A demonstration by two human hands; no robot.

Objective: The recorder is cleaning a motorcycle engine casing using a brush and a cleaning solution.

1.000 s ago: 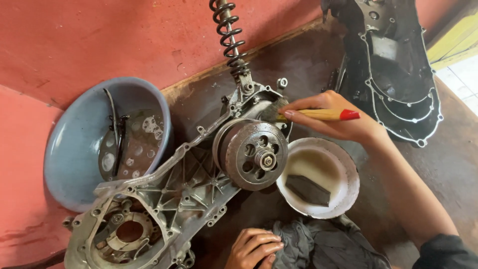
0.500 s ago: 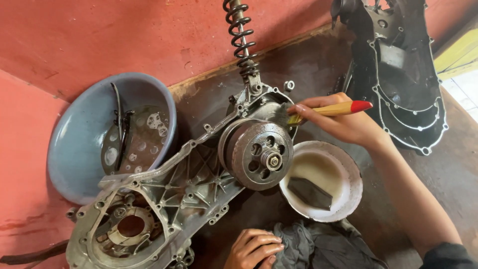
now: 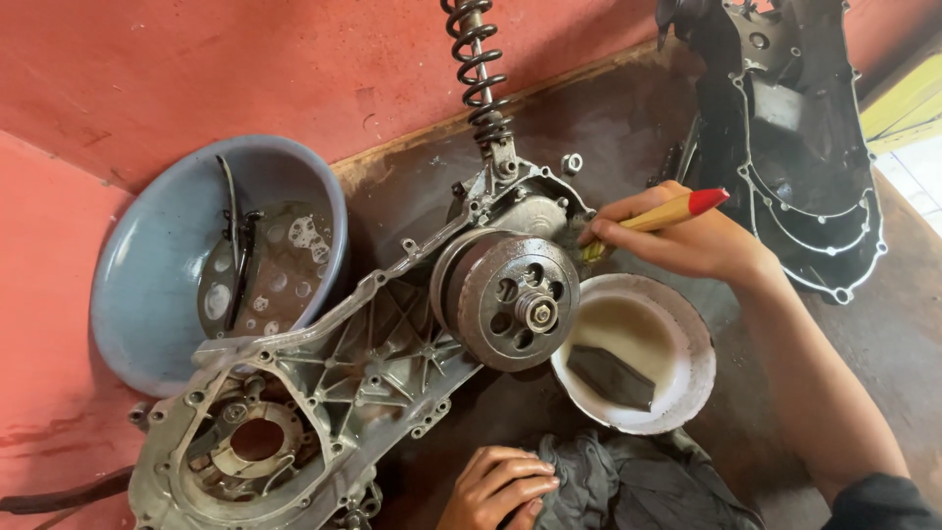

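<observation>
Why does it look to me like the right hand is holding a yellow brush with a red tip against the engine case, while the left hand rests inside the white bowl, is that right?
Not quite. The head view shows the left hand resting on the dark grey rag, below the white bowl, not inside it. The right hand does hold the yellow brush with a red tip against the engine case.

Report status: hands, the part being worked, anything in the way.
Right hand grips brush, tip at engine case beside clutch. Left hand rests on rag. White bowl close under the right wrist.
</observation>
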